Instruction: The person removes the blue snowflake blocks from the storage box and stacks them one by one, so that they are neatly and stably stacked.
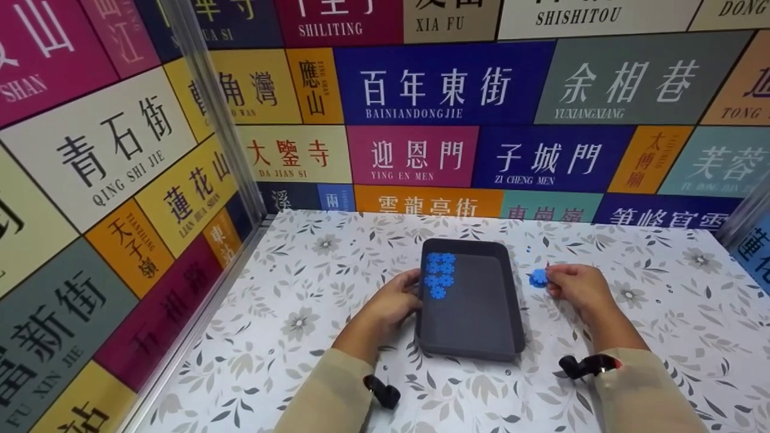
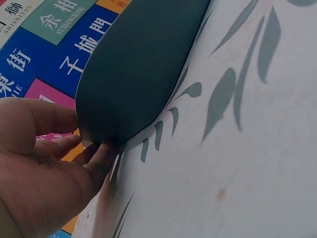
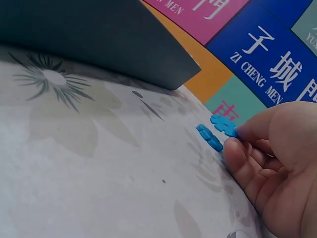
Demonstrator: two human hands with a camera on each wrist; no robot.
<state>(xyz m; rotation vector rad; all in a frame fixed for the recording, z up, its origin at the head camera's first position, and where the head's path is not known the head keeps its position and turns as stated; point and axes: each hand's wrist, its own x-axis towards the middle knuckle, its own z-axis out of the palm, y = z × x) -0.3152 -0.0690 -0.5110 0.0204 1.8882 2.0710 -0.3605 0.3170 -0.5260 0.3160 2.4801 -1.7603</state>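
Observation:
A dark grey rectangular tray (image 1: 475,325) lies on the table, with several blue snowflake-shaped plastic pieces (image 1: 440,281) in rows at its far left. My left hand (image 1: 394,300) holds the tray's left side, thumb and fingertips against its outer wall; the left wrist view shows this wall (image 2: 138,64) close up. To the right of the tray, my right hand (image 1: 580,288) pinches a blue snowflake piece (image 3: 224,125) between thumb and forefinger. Just beside that piece in the right wrist view is a second blue snowflake piece (image 3: 209,138); whether the two touch is unclear.
A white tablecloth (image 1: 289,373) with grey leaves and flowers covers the table. Tiny blue specks (image 1: 529,249) show beyond the right hand. Behind and at the left stand walls of coloured signs (image 1: 415,156), with a metal post (image 1: 222,120) in the left corner.

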